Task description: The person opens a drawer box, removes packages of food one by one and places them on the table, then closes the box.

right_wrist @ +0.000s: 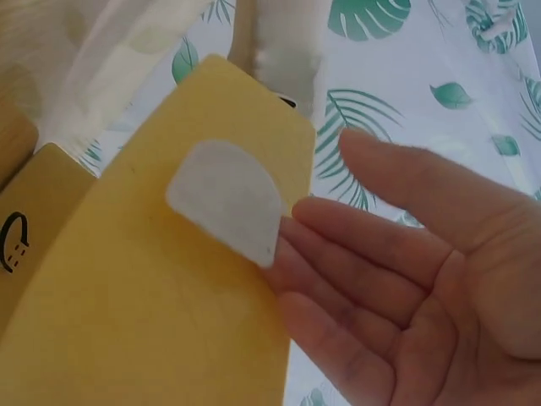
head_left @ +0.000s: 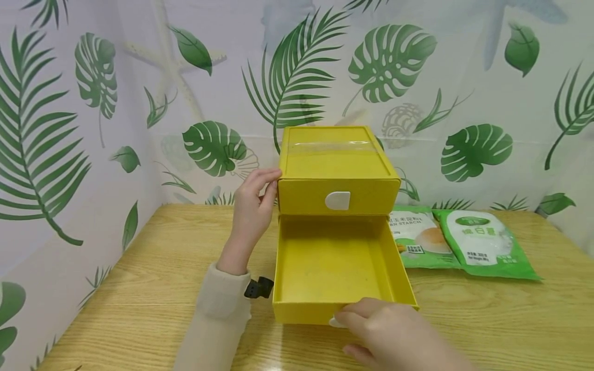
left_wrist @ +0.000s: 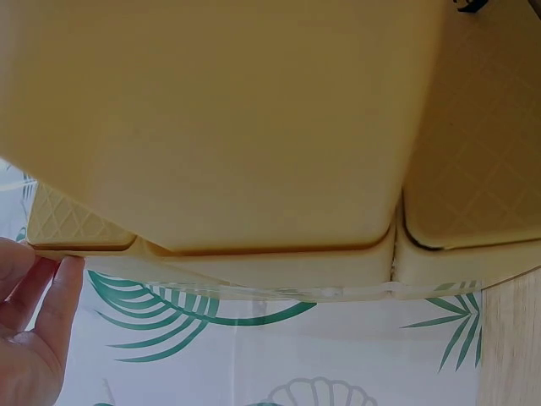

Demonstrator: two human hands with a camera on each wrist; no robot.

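A yellow two-tier drawer box (head_left: 336,159) stands on the table, its upper drawer closed and its lower drawer (head_left: 329,263) pulled far out. My left hand (head_left: 255,201) rests its fingertips against the upper left front corner of the box; in the left wrist view, the same hand (left_wrist: 38,326) touches the box edge with fairly straight fingers. At the lower drawer's front is my right hand (head_left: 390,330). In the right wrist view, its extended fingers touch the edge of the white pull tab (right_wrist: 228,199), while the thumb stands apart.
Right of the box lie two green-and-white bags, a corn starch bag (head_left: 419,239) partly behind the drawer and another bag (head_left: 484,242) beside it. A leaf-patterned cloth (head_left: 301,77) hangs behind the wooden table (head_left: 153,268).
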